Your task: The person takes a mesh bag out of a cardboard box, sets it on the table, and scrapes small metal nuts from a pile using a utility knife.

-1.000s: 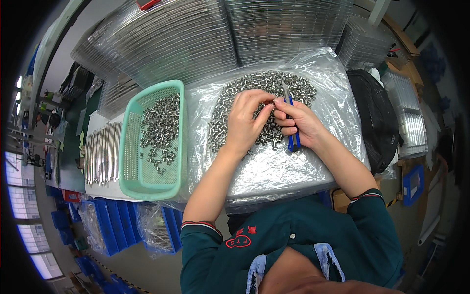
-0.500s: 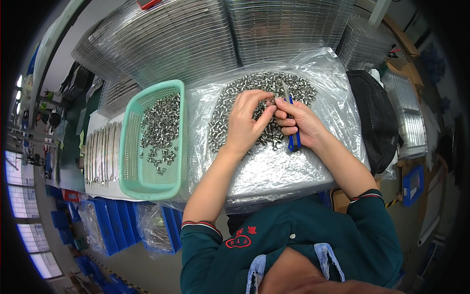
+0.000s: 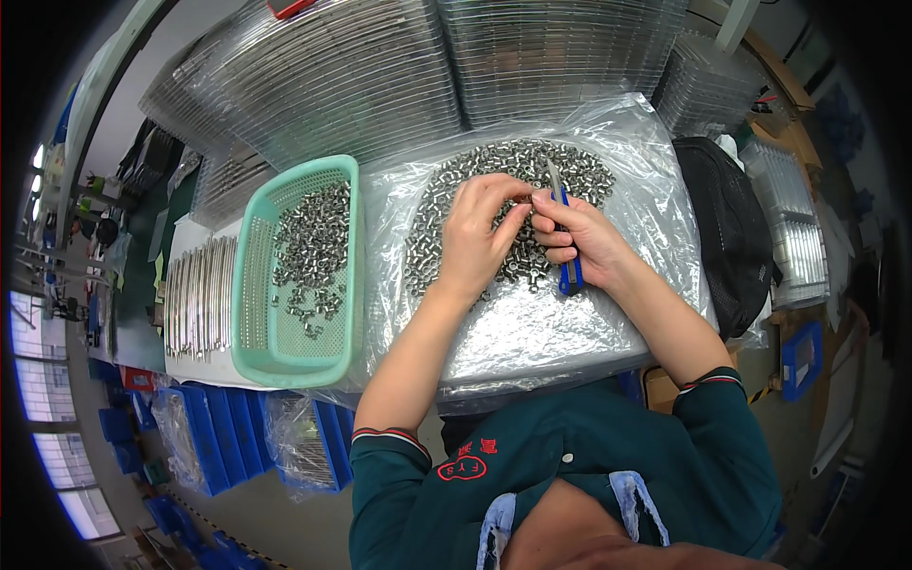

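My right hand (image 3: 591,239) is closed round a blue utility knife (image 3: 570,276). Its metal blade points away from me, and the handle's end sticks out below my fingers. My left hand (image 3: 472,233) pinches a small metal part at its fingertips, mostly hidden by the fingers. Both hands' fingertips meet over a wide pile of small shiny metal parts (image 3: 439,214) on clear plastic sheeting (image 3: 532,337). To the left stands a mint-green perforated basket (image 3: 241,328), with more of the same metal parts (image 3: 318,233) inside.
Stacks of clear plastic trays (image 3: 332,81) rise behind the pile. A black mesh bag (image 3: 727,228) lies at the right edge of the table. Left of the basket sits a row of thin metallic pieces (image 3: 201,299). Blue bins (image 3: 223,437) stand below on the left.
My fingertips have shifted slightly and drawn closer together, covering more of the small part. The knife stays in my right hand; the basket and pile look the same.
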A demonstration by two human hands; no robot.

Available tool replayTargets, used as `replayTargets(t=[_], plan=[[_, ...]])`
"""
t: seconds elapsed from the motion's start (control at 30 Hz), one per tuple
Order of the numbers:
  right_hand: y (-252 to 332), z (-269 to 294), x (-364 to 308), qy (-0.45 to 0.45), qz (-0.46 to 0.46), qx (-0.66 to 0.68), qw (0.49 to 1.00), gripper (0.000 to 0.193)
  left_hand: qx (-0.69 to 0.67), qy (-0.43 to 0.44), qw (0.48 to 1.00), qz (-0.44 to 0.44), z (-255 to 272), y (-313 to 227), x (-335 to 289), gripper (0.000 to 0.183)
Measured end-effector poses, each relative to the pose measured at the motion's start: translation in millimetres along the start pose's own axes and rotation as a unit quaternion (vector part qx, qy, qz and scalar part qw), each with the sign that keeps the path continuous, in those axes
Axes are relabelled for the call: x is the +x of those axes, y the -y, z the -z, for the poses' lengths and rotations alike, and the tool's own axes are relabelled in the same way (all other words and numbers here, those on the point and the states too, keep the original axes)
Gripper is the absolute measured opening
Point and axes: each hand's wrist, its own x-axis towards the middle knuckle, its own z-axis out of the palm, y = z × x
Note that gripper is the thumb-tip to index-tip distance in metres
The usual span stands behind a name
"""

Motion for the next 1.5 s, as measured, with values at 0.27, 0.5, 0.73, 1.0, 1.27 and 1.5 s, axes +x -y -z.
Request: replayTargets(t=[0.27, 0.5, 0.73, 1.0, 1.27, 1.5], plan=[[0.5, 0.5, -0.5, -0.001, 0.011, -0.003, 1.0, 0.011, -0.039, 0.012, 0.999, 0.025, 0.0, -5.2, 0.5, 0.02], [0.7, 0.8, -0.4, -0.005, 0.015, -0.011, 1.0, 0.014, -0.04, 0.014, 0.999, 0.031, -0.2, -2.1, -0.9, 0.018], [0.1, 1.9, -0.1, 0.009, 0.004, -0.003, 1.0, 0.016, 0.004, 0.018, 0.999, -0.033, -1.2, -0.2, -0.4, 0.02], [2.6, -3.5, 0.1, 0.021, -0.013, -0.006, 1.0, 0.024, -0.032, 0.021, 0.999, 0.018, -0.9, 0.3, -1.3, 0.018], [2.5, -2.8, -2.2, 0.018, -0.008, -0.009, 1.0, 0.03, -0.355, -0.219, 0.891, 0.182, 21.1, 6.8, 11.0, 0.019], [1.5, -4.0, -2.1, 0.013, -0.001, -0.002, 1.0, 0.031, -0.45, -0.305, 0.804, 0.241, 43.8, 15.6, 13.5, 0.026]])
